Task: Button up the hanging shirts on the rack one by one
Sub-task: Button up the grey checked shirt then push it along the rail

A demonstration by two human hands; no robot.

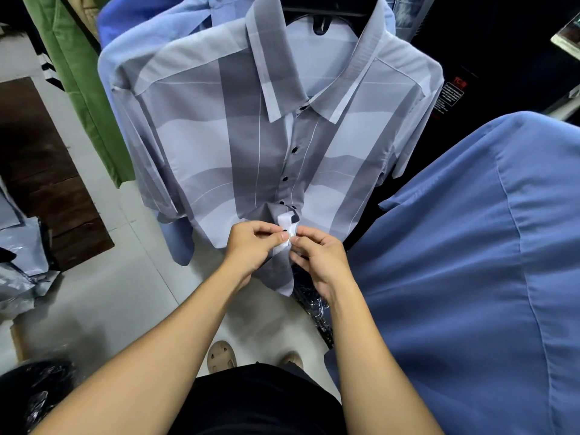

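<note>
A grey and pale-blue striped shirt (244, 136) hangs on a black hanger (323, 11) in front of me, with small dark buttons down its placket. The upper buttons look closed. Low on the placket my left hand (254, 246) pinches one front edge beside a dark button (284, 230). My right hand (320, 262) pinches the other edge right next to it. Fingertips of both hands meet at the placket. Below them the shirt fronts hang apart.
A blue shirt (470, 277) hangs close on the right. A lighter blue shirt (150, 29) hangs behind the striped one, and a green garment (81, 83) at the left. Plastic-wrapped bundles (22, 252) lie on the pale floor at left.
</note>
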